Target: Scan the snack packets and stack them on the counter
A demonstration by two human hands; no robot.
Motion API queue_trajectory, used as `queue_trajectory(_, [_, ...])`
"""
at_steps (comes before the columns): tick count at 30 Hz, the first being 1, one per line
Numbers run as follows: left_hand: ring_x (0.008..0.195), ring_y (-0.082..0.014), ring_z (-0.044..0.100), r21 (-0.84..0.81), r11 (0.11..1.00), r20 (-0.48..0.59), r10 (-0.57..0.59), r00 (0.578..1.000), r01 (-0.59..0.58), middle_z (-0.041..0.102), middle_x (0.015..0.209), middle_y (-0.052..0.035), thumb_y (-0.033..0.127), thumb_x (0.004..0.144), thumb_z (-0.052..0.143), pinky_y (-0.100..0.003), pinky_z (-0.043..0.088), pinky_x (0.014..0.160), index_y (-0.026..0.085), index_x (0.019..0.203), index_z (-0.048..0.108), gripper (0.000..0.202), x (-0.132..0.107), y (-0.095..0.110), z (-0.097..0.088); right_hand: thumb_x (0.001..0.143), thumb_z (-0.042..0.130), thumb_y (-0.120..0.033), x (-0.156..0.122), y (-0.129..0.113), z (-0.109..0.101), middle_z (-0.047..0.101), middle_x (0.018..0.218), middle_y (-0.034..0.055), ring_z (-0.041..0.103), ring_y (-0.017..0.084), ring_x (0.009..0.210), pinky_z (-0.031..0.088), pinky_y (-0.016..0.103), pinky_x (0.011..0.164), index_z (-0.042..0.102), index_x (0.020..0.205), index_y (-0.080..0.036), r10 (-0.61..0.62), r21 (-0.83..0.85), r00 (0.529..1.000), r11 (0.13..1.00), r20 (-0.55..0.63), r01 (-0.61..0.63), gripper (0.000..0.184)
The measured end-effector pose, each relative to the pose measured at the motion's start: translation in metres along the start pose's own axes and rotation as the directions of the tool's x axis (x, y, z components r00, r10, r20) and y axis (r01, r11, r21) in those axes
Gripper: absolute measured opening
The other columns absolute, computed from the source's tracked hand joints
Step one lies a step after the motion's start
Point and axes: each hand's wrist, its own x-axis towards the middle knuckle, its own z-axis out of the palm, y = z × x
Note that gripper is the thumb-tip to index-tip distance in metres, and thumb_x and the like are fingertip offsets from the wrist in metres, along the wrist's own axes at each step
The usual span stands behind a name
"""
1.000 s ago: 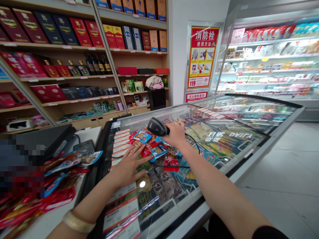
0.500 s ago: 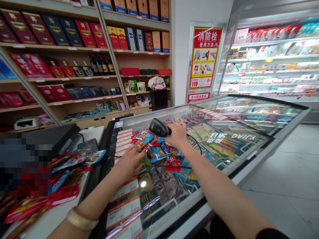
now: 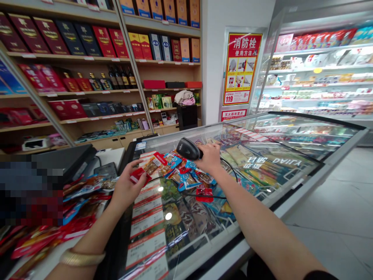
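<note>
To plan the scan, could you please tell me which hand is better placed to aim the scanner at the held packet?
Probably the right hand: it grips the scanner by its handle, whereas the left hand is occupied holding the red packet.

Above the freezer point(image 3: 279, 212), "消防栓 使用方法" and "119" are shown on a red wall sign point(image 3: 241, 69), with "灭火器放置点" printed on a smaller sign point(image 3: 234, 114) nearer the freezer. On the freezer's glass, apparently "DAILY" is spelled in white lettering point(image 3: 286, 161).
</note>
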Motion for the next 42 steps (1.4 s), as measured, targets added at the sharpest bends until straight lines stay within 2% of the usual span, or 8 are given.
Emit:
queue_trajectory(5, [0.060,-0.0176,0.059,0.020,0.999,-0.124,-0.037,0.992,0.039,0.069,0.077,-0.0017,0.046,0.073,0.059,-0.028,0.047,0.056,0.022,0.095,0.065,0.033,0.006,-0.004,-0.014,0.075,0.069,-0.037,-0.003,-0.009,-0.006,0.078,0.102,0.0071,0.060,0.027,0.103,0.025,0.042,0.097,0.074,0.106,-0.025,-0.185,0.056,0.983,0.981,0.020,0.183,0.033])
queue_trajectory(9, [0.062,-0.0186,0.060,-0.005,1.000,-0.154,-0.031,0.988,0.031,0.069,0.083,-0.0019,0.044,0.072,0.063,-0.029,0.050,0.057,0.023,0.103,0.063,0.038,0.008,-0.005,-0.016,0.075,0.068,-0.036,-0.008,-0.021,-0.008,0.078,0.101,0.0045,0.058,0.025,0.101,0.022,0.044,0.100,0.074,0.102,-0.027,-0.359,0.098,0.931,0.931,0.067,0.352,0.029])
queue_trajectory(12, [0.066,-0.0200,0.063,-0.045,0.999,-0.165,-0.028,0.986,0.021,0.068,0.084,-0.0019,0.043,0.071,0.065,-0.031,0.053,0.059,0.023,0.103,0.059,0.038,0.009,-0.007,-0.015,0.073,0.067,-0.031,-0.011,-0.027,-0.008,0.078,0.100,0.0040,0.058,0.024,0.098,0.022,0.044,0.101,0.075,0.101,-0.026,-0.406,0.110,0.910,0.912,0.089,0.396,0.030])
queue_trajectory(18, [0.066,-0.0194,0.062,-0.117,0.992,-0.157,-0.066,0.985,0.048,0.066,0.083,-0.0009,0.041,0.069,0.066,-0.030,0.053,0.059,0.025,0.099,0.052,0.037,0.010,-0.012,-0.011,0.073,0.066,-0.032,-0.012,-0.030,-0.006,0.079,0.102,0.0055,0.059,0.025,0.097,0.022,0.045,0.100,0.075,0.098,-0.025,-0.392,0.107,0.914,0.918,0.109,0.381,0.028])
queue_trajectory(28, [0.065,-0.0201,0.062,-0.109,0.991,-0.179,-0.096,0.979,0.078,0.064,0.080,-0.0001,0.043,0.069,0.065,-0.031,0.052,0.058,0.025,0.098,0.050,0.037,0.008,-0.006,-0.014,0.074,0.066,-0.031,-0.012,-0.033,-0.009,0.079,0.099,0.0048,0.059,0.025,0.101,0.023,0.044,0.097,0.074,0.096,-0.024,-0.395,0.106,0.902,0.918,0.175,0.382,0.025])
queue_trajectory(34, [0.060,-0.0192,0.060,-0.098,0.992,-0.189,-0.101,0.977,0.084,0.062,0.075,0.0016,0.043,0.067,0.065,-0.030,0.049,0.054,0.025,0.097,0.050,0.038,0.008,-0.006,-0.012,0.073,0.068,-0.033,-0.013,-0.031,-0.007,0.079,0.102,0.0055,0.059,0.026,0.100,0.023,0.045,0.096,0.074,0.097,-0.025,-0.384,0.125,0.913,0.921,0.142,0.368,0.026])
queue_trajectory(38, [0.057,-0.0176,0.057,0.035,0.994,-0.286,-0.089,0.954,0.104,0.061,0.075,0.0017,0.041,0.070,0.061,-0.029,0.045,0.053,0.024,0.094,0.051,0.032,0.009,-0.002,-0.016,0.073,0.068,-0.032,-0.012,-0.026,-0.003,0.079,0.102,0.0052,0.060,0.026,0.100,0.022,0.046,0.098,0.074,0.100,-0.025,-0.357,0.132,0.929,0.930,0.095,0.343,0.028])
queue_trajectory(42, [0.068,-0.0216,0.061,0.287,0.942,-0.432,-0.034,0.901,0.173,0.064,0.081,-0.0027,0.037,0.076,0.058,-0.034,0.046,0.064,0.023,0.094,0.054,0.023,0.013,-0.001,-0.040,0.072,0.070,-0.034,-0.011,-0.019,-0.001,0.079,0.100,0.0055,0.061,0.027,0.100,0.023,0.045,0.097,0.074,0.101,-0.025,-0.300,0.099,0.952,0.951,0.059,0.294,0.031])
